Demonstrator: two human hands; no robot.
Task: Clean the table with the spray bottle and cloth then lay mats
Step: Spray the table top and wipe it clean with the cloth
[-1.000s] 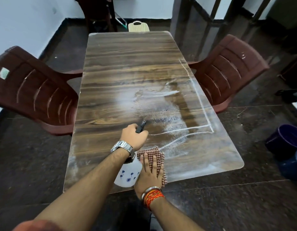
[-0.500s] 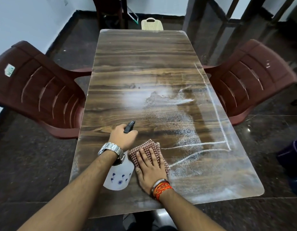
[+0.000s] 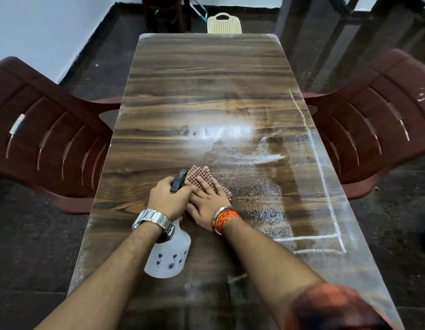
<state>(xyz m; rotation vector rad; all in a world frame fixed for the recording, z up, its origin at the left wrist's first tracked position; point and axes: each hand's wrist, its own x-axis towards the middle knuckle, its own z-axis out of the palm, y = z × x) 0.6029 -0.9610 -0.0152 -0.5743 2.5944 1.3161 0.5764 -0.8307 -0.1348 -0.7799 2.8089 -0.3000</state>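
On the table, left hand gripping spray bottle, right hand flat on cloth.

Wood-grain table, wet with spray, carries a checked cloth.

Both forearms reach forward, bare, nearly parallel. The left hand is curled in a fist-like grip, knuckles up, a metal watch on its wrist. The right hand lies flat, palm down, fingers spread forward, touching the left hand's side.
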